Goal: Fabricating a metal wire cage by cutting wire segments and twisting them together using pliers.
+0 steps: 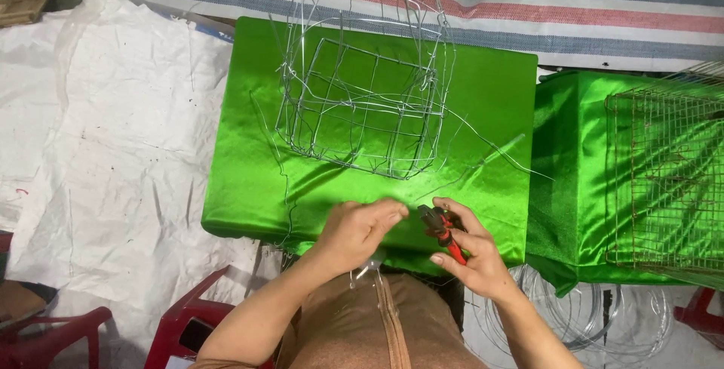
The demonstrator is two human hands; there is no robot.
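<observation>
Pliers (pixel 441 227) clamped in right hand (pixel 473 254), left hand (pixel 360 227) pinching thin wire, both below wire cage (pixel 362 109); cutting step likely, jaws need alignment on wire.

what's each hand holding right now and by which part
The right hand holds pliers by their red handles. The left hand pinches something thin at its fingertips, probably wire; too fine to tell for sure.

Single head-worn view, steeply downward, close over the green-draped table (pixel 249 188).
</observation>
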